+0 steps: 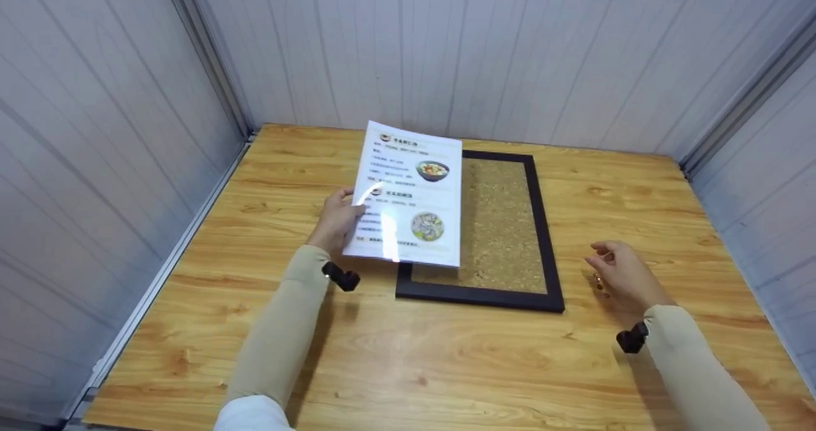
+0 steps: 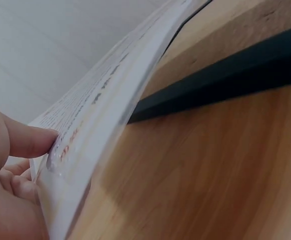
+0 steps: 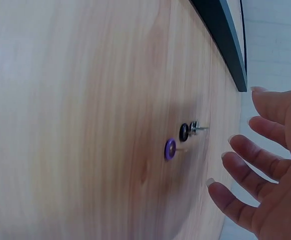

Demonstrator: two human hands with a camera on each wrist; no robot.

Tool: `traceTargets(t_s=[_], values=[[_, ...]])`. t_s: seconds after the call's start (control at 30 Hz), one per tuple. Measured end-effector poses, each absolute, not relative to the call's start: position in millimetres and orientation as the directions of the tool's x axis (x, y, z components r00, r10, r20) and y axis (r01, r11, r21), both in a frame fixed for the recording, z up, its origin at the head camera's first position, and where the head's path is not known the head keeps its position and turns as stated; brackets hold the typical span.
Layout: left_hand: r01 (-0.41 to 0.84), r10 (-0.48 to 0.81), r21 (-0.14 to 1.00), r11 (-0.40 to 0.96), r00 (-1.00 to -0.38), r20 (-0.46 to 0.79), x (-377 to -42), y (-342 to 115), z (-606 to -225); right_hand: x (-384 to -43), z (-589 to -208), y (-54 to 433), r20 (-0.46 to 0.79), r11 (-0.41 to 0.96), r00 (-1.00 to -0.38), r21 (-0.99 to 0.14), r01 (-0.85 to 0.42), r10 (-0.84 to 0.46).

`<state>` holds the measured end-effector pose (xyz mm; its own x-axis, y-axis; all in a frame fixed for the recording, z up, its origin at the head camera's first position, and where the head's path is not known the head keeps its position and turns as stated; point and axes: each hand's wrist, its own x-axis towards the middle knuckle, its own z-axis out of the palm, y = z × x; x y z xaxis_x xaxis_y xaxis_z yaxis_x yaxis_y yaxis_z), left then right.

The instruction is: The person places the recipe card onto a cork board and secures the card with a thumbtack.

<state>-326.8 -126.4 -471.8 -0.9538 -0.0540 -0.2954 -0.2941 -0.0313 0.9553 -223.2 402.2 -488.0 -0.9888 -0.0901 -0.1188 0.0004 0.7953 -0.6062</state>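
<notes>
Left hand (image 1: 336,220) pinches a tilted sheet (image 1: 411,198); right hand (image 1: 628,277), fingers loosely spread, hovers by perhaps 3 thumbtacks (image 3: 184,132).

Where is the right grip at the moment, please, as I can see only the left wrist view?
Observer: The right grip is to the right of the dark frame.

Operator: Thank you. Is anything lying close to it?

Observer: Yes, small round-headed pins, among them a purple pin and a black pin, are on the table near its fingers.

Operator: That helps. What pictures are on the printed sheet, please? I can make out only some print.

Observer: It has two food pictures, one above the other; the upper picture shows a dark bowl.
</notes>
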Motion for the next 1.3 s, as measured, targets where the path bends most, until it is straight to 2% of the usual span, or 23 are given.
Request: traceTargets(t_s=[0.17,0.6,0.9,1.03,1.3], values=[[-0.269,-0.032,0.962,-0.048,-0.962,-0.271,-322,-93,-479,-226,-489,400,-0.105,0.809,-0.990,-0.587,-0.016,-0.095],[-0.204,0.028,0.979,0.009,-0.979,-0.204,-307,-19,-493,-225,-498,413,-0.118,0.840,-0.988,-0.542,-0.022,-0.102],[-0.117,0.044,0.963,0.244,-0.990,-0.132,-307,4,-500,-220,-497,422,-0.172,0.816,-0.983,-0.576,0.042,-0.070],[-0.065,0.076,0.929,0.365,-0.992,-0.100,-304,3,-499,-220,-496,421,-0.173,0.821,-0.981,-0.571,0.031,-0.083],[0.066,0.194,0.853,0.517,-0.980,-0.042,-305,-4,-496,-221,-498,424,-0.153,0.844,-0.983,-0.536,-0.007,-0.105]])
